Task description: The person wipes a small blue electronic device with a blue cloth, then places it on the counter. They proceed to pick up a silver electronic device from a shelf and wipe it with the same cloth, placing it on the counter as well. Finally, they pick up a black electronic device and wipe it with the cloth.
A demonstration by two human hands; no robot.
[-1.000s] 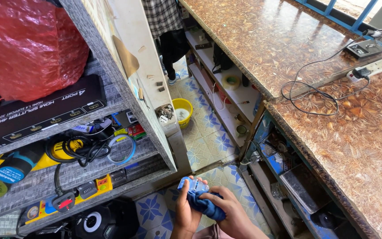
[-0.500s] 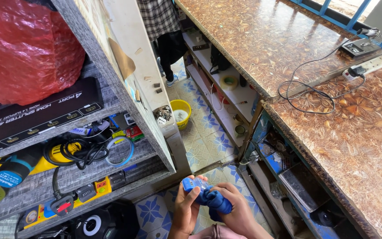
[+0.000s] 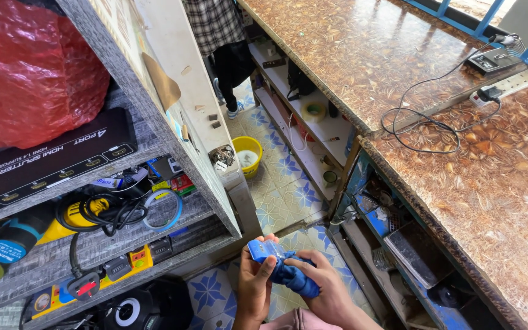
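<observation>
Low in the head view both my hands hold a small blue device point(image 3: 283, 267) over the patterned floor. My left hand point(image 3: 255, 282) grips its lighter blue front end, thumb across the top. My right hand point(image 3: 327, 287) wraps the darker blue rear part from the right. The device lies tilted, front end pointing up and left. Part of its body is hidden under my fingers.
A grey shelf unit point(image 3: 154, 122) at left holds a red plastic bag point(image 3: 32, 70), a black box point(image 3: 50, 162), cables and yellow tools. A brown counter point(image 3: 496, 177) at right carries a power strip point(image 3: 508, 85) and black cord. A yellow bowl point(image 3: 247, 156) sits on the floor; another person's legs point(image 3: 227, 55) stand beyond.
My hands have shifted slightly around the blue device, and the left thumb now lies over its front end. The view has drifted a little.
</observation>
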